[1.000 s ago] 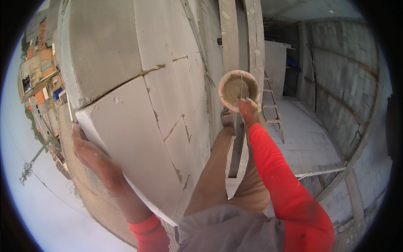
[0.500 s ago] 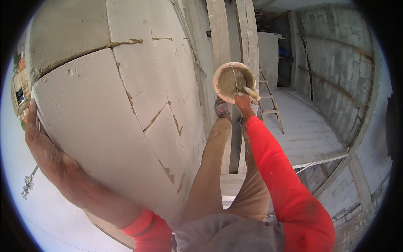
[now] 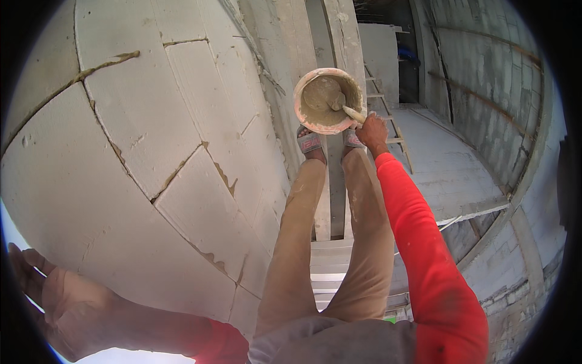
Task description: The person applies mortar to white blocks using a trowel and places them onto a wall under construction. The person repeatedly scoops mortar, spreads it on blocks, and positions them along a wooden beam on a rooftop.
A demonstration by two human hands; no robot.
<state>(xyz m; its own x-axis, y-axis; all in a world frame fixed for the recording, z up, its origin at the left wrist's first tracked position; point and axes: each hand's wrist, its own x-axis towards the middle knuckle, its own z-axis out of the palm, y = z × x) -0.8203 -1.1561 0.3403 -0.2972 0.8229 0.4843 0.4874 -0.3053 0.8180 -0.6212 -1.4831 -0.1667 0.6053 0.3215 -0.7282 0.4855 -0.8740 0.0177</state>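
Your right hand (image 3: 371, 129) grips one trowel (image 3: 345, 109) inside the one bucket (image 3: 327, 100) of mortar near your two sandals. Your left hand (image 3: 57, 300) lies open on the block wall (image 3: 121, 182).

- Block wall (image 3: 139, 158) fills whole L side, close to legs; no room to pass there.
- Left hand (image 3: 54, 303) flat on wall's top edge.
- Right hand (image 3: 371, 130) at mortar bucket (image 3: 327, 100); bucket blocks space ahead of feet.
- Open floor (image 3: 442, 176) to R, ladder (image 3: 388, 115) just behind bucket.
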